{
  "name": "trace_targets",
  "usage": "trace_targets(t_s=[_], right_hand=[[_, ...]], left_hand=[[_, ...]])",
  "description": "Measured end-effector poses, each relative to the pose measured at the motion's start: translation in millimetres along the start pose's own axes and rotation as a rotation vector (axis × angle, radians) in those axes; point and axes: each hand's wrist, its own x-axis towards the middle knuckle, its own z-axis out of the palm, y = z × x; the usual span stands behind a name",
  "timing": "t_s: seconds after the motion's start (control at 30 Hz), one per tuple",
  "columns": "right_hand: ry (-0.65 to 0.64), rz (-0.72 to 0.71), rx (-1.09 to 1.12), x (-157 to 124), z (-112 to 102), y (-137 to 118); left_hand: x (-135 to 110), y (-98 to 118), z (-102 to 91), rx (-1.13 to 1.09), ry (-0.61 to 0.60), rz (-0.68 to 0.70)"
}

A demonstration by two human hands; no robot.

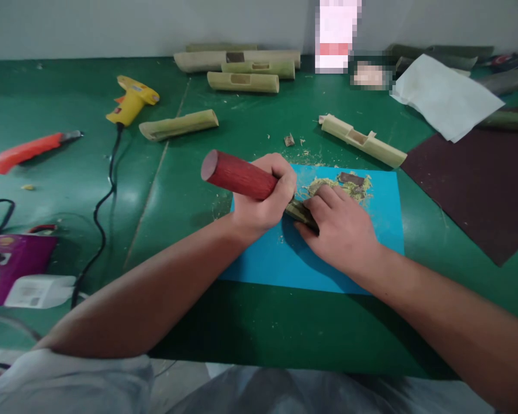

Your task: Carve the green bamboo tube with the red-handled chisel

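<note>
My left hand (263,198) is closed around a tool with a thick red wooden handle (237,173), whose working end is hidden under my hands. My right hand (339,227) presses down on a dark green bamboo piece (301,213) lying on a blue mat (285,259). Its fingers are curled over the piece. Pale green shavings (328,185) and a small dark chip (351,178) are piled on the mat just beyond my right hand.
On the green table: a notched bamboo piece (362,140), a half-split piece (179,125), several bamboo tubes (242,66) at the back, a yellow glue gun (132,100) with cord, an orange utility knife (30,150), white paper (446,95), a dark sheet (479,184), a purple box (12,264).
</note>
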Motion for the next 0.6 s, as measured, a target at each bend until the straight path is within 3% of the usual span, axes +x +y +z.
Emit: trace_targets(t_s=[0.37, 0.6], right_hand=[[0.008, -0.009, 0.049, -0.1, 2.7, 1.1], [-0.011, -0.035, 0.098, -1.9, 3.7, -11.0]], left_hand=[[3.1, -2.1, 0.1, 0.004, -0.008, 0.028], [8.1, -0.5, 2.0, -0.046, 0.008, 0.002]])
